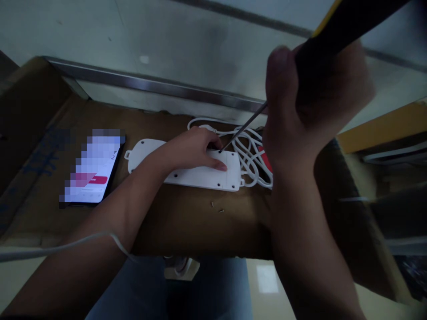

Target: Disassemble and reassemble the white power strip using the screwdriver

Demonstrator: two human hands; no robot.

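Observation:
A white power strip [200, 175] lies back side up on a sheet of brown cardboard [187, 222]. My left hand [195, 149] presses flat on it, fingers spread over its right half. My right hand [307, 102] grips the black and yellow handle of a screwdriver [333, 26]. Its thin metal shaft [243, 129] slants down to a screw hole near the strip's upper right. The strip's white cord [250, 153] is coiled just right of it. Two small screws [216, 207] lie loose on the cardboard in front of the strip.
A phone [95, 169] with a lit screen lies left of the strip. A metal rail [150, 84] runs along the wall behind. A thin white cable [66, 246] crosses my left forearm. My knees and the floor show below the cardboard edge.

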